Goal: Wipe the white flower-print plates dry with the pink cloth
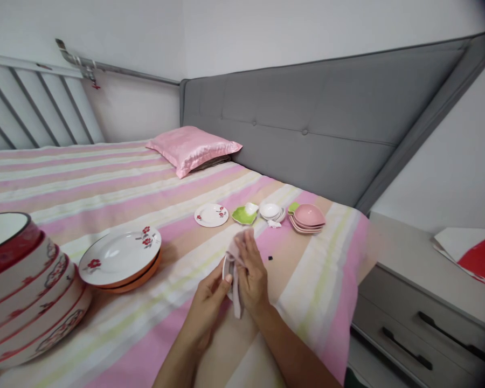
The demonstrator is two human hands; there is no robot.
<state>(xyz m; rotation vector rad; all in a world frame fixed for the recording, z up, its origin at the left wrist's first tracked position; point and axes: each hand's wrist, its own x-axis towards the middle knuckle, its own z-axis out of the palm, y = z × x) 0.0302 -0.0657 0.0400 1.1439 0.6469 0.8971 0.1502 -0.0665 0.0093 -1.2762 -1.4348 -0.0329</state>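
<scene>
Above the bed, my left hand [208, 293] grips a small white dish [226, 268] by its edge, thumb on the near face. The dish is tilted nearly upright and partly hidden. With my right hand [254, 276] I press a pale pinkish cloth [236, 299] against its face, fingers together over the fabric. Beyond my hands lie a white plate with red flowers [211, 215], a green leaf-shaped dish [243, 215] with a small white piece on it, stacked small white bowls [270, 210] and stacked pink dishes [308, 215].
Stacked red-and-white bowls [32, 302] stand at the left, beside stacked flowered plates [119, 256]. A pink pillow [194, 146] rests near the grey headboard [307, 108]. On the right is a drawer cabinet [420, 269]. A tiny black piece [270, 258] lies on the striped sheet.
</scene>
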